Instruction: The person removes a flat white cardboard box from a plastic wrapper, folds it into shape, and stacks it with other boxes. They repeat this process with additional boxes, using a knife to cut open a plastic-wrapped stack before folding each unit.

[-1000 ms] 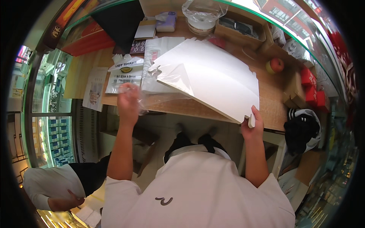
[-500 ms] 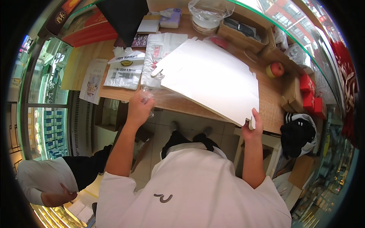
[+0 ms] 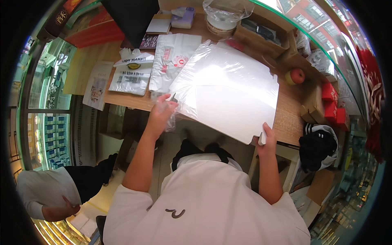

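The wooden table [image 3: 289, 116] spans the frame from upper left to right of centre. On it, in the middle of the frame, lies a flat piece of white cardboard [image 3: 237, 100] with notched edges, its near edge projecting past the table's front. Clear film [image 3: 185, 96] covers at least the cardboard's left part, and a loose portion hangs below the table edge. At upper left of centre lies a white bag with red print [image 3: 175, 61]; just beside it, further left, is a smaller white bag [image 3: 130, 76]. A brown carton [image 3: 274, 49] containing dark articles stands at upper right. A black garment [image 3: 316, 147] sits at right. The left hand [image 3: 159, 117], left of centre, has its fingers partly curled, film gathered among them; film partly obscures the fingertips. The right hand [image 3: 266, 141], right of centre, is closed on the cardboard's near right corner, thumb uppermost. A purple tissue pack [image 3: 183, 18] rests near the top edge; a red and yellow apple [image 3: 295, 76] rests at upper right.
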`<action>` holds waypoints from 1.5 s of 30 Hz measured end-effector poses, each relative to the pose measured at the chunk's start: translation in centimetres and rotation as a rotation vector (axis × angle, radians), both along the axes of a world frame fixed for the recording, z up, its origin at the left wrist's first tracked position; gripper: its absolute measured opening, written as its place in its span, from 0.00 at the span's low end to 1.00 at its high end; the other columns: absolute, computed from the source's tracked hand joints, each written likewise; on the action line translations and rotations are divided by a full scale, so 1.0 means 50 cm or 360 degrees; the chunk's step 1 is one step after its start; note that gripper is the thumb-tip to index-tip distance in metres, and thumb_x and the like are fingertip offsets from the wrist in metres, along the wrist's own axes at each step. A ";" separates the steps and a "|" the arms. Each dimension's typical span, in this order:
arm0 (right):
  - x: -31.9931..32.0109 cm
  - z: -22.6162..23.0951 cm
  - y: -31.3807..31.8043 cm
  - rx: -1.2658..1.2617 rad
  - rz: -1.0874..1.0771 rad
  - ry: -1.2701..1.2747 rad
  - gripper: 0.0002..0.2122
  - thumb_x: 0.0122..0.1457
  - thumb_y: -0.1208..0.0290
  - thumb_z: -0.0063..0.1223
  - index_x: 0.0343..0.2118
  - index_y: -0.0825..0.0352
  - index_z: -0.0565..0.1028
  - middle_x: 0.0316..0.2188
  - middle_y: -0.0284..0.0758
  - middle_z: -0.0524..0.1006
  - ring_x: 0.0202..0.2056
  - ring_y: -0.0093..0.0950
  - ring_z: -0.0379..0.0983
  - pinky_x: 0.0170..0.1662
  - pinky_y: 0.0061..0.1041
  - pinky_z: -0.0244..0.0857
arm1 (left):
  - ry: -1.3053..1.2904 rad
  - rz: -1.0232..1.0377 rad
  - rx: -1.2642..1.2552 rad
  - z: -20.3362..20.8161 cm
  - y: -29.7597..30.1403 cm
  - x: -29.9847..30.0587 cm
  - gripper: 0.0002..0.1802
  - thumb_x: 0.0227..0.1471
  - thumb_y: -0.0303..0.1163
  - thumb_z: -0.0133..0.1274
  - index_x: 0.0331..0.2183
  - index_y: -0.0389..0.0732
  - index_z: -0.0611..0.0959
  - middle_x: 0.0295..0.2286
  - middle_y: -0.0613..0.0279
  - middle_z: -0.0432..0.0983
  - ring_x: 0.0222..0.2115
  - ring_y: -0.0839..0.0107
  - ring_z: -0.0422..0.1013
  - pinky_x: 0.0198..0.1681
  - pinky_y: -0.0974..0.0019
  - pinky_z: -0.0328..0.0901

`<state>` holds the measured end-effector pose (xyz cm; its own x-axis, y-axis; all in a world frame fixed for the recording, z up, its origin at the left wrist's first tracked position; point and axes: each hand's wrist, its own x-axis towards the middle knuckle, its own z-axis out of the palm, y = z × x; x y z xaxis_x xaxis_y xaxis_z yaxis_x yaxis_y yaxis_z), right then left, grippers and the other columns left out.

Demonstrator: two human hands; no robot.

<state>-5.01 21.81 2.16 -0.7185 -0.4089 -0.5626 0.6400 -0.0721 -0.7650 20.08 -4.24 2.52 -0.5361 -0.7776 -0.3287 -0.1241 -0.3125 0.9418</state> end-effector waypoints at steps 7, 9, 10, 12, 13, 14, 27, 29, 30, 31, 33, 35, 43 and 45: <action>0.015 -0.083 0.015 0.0066 0.0042 -0.0031 0.12 0.57 0.65 0.46 0.43 0.62 0.67 0.32 0.29 0.74 0.27 0.24 0.73 0.21 0.22 0.66 | -0.1297 -0.0461 -0.1506 -0.088 -0.015 -0.115 0.35 0.43 0.53 0.57 0.43 0.33 0.73 0.36 0.48 0.73 0.38 0.51 0.69 0.47 0.55 0.58; 0.014 -0.097 0.020 0.0073 0.0027 -0.0030 0.13 0.58 0.65 0.46 0.44 0.61 0.67 0.33 0.30 0.74 0.29 0.25 0.73 0.21 0.24 0.66 | -0.1553 -0.0652 -0.1263 -0.075 -0.026 -0.163 0.33 0.43 0.54 0.57 0.40 0.34 0.74 0.34 0.49 0.75 0.37 0.53 0.71 0.44 0.55 0.60; 0.012 -0.105 0.022 0.0079 0.0026 -0.0046 0.13 0.58 0.65 0.47 0.44 0.61 0.66 0.34 0.30 0.74 0.29 0.25 0.73 0.21 0.24 0.66 | -0.1526 -0.0581 -0.1254 -0.094 -0.032 -0.174 0.27 0.44 0.53 0.55 0.33 0.37 0.77 0.31 0.51 0.77 0.34 0.52 0.72 0.39 0.54 0.62; 0.010 -0.114 0.021 0.0114 0.0001 -0.0062 0.13 0.57 0.65 0.47 0.45 0.60 0.66 0.34 0.30 0.74 0.30 0.26 0.73 0.22 0.25 0.66 | -0.1462 -0.0736 -0.1149 -0.119 -0.050 -0.185 0.22 0.46 0.50 0.54 0.29 0.37 0.78 0.29 0.50 0.77 0.33 0.51 0.72 0.37 0.52 0.63; 0.010 -0.117 0.019 0.0142 -0.0023 -0.0061 0.13 0.57 0.65 0.47 0.45 0.60 0.66 0.34 0.29 0.74 0.30 0.26 0.73 0.22 0.26 0.66 | -0.1427 -0.0811 -0.1097 -0.127 -0.057 -0.186 0.21 0.47 0.48 0.53 0.26 0.37 0.78 0.28 0.49 0.77 0.32 0.50 0.73 0.35 0.52 0.63; 0.009 -0.121 0.016 0.0171 -0.0044 -0.0060 0.13 0.57 0.65 0.47 0.44 0.60 0.66 0.34 0.29 0.74 0.30 0.26 0.73 0.22 0.26 0.65 | -0.1338 -0.0669 -0.1082 -0.134 -0.062 -0.180 0.19 0.47 0.46 0.52 0.25 0.37 0.78 0.28 0.49 0.77 0.31 0.49 0.72 0.34 0.52 0.64; 0.020 -0.146 0.004 0.0171 -0.0150 -0.0316 0.11 0.56 0.64 0.49 0.41 0.58 0.69 0.35 0.27 0.75 0.33 0.24 0.73 0.26 0.25 0.64 | -0.0004 0.1011 0.0331 -0.203 0.001 0.035 0.07 0.46 0.27 0.49 0.22 0.34 0.77 0.21 0.61 0.73 0.21 0.71 0.69 0.24 0.69 0.63; 0.012 -0.142 0.011 0.0152 -0.0115 -0.0328 0.13 0.56 0.64 0.49 0.43 0.60 0.69 0.37 0.29 0.74 0.35 0.26 0.73 0.27 0.28 0.64 | 0.0260 0.1244 0.0592 -0.226 0.011 0.031 0.05 0.46 0.26 0.50 0.24 0.35 0.76 0.22 0.60 0.72 0.22 0.71 0.69 0.24 0.70 0.63; 0.008 -0.142 0.014 0.0146 -0.0130 -0.0319 0.13 0.56 0.64 0.49 0.43 0.59 0.69 0.37 0.28 0.75 0.34 0.26 0.73 0.28 0.28 0.64 | 0.0307 0.1240 0.0682 -0.239 0.011 0.034 0.05 0.48 0.29 0.51 0.24 0.38 0.75 0.21 0.64 0.70 0.21 0.73 0.69 0.22 0.67 0.64; 0.005 -0.146 0.016 0.0140 -0.0147 -0.0311 0.13 0.56 0.64 0.49 0.43 0.59 0.69 0.37 0.28 0.75 0.34 0.26 0.73 0.28 0.28 0.63 | 0.0435 0.1188 0.0749 -0.251 0.014 0.039 0.05 0.48 0.29 0.52 0.24 0.39 0.76 0.21 0.65 0.70 0.22 0.73 0.68 0.23 0.68 0.63; -0.001 -0.145 0.017 0.0146 -0.0144 -0.0305 0.13 0.56 0.64 0.49 0.43 0.59 0.69 0.37 0.27 0.75 0.34 0.26 0.72 0.29 0.27 0.63 | 0.0693 0.1079 0.0870 -0.269 0.017 0.048 0.06 0.48 0.31 0.54 0.25 0.39 0.76 0.22 0.65 0.71 0.22 0.74 0.68 0.24 0.69 0.63; -0.001 -0.143 0.020 0.0181 -0.0114 -0.0317 0.13 0.56 0.64 0.50 0.43 0.59 0.69 0.37 0.27 0.75 0.35 0.26 0.72 0.29 0.27 0.63 | 0.0522 0.1065 0.0653 -0.218 0.024 0.016 0.07 0.49 0.33 0.54 0.25 0.41 0.76 0.21 0.68 0.70 0.21 0.77 0.66 0.24 0.71 0.62; -0.002 -0.143 0.014 0.0286 -0.0142 -0.0294 0.13 0.56 0.64 0.49 0.43 0.58 0.68 0.37 0.27 0.74 0.37 0.26 0.71 0.30 0.28 0.63 | 0.0171 0.0653 0.0368 -0.215 0.024 0.019 0.11 0.54 0.33 0.49 0.36 0.35 0.77 0.29 0.67 0.72 0.28 0.80 0.66 0.32 0.74 0.62; 0.000 -0.137 0.011 0.0316 -0.0116 -0.0267 0.13 0.56 0.65 0.49 0.43 0.59 0.68 0.37 0.28 0.74 0.36 0.27 0.71 0.31 0.29 0.63 | 0.0345 0.0938 0.0457 -0.281 0.054 0.007 0.08 0.54 0.31 0.47 0.31 0.37 0.76 0.30 0.64 0.73 0.29 0.77 0.68 0.33 0.74 0.63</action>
<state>-5.03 22.35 -4.70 -0.6321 -0.2289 -0.7403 0.7576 0.0182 -0.6524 20.44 -1.53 -11.53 -0.1275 -0.8576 -0.4983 0.3247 -0.5108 0.7961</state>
